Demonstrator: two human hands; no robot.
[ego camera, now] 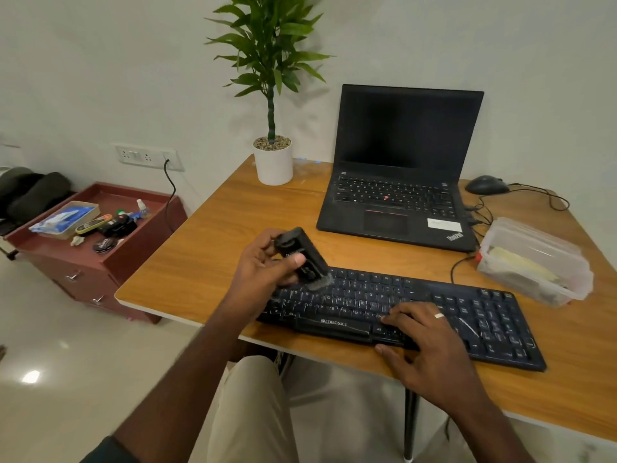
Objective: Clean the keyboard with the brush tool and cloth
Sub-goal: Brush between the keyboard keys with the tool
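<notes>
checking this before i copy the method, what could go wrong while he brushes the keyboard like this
The keyboard overhangs the desk's near edge; only the right hand resting on it steadies it, so a hard stroke might tip it. The left hand sweeps the brush tool over the upper-left keys, possibly flicking dust toward the open laptop. The keyboard looks wired, so pressed keys could register.

1. Black keyboard [434,315], flat along the table's [207,235] near edge, white dust streaks across the keys.
2. Black brush tool [302,253], tilted, bristles down on the keyboard's upper-left keys.
</notes>
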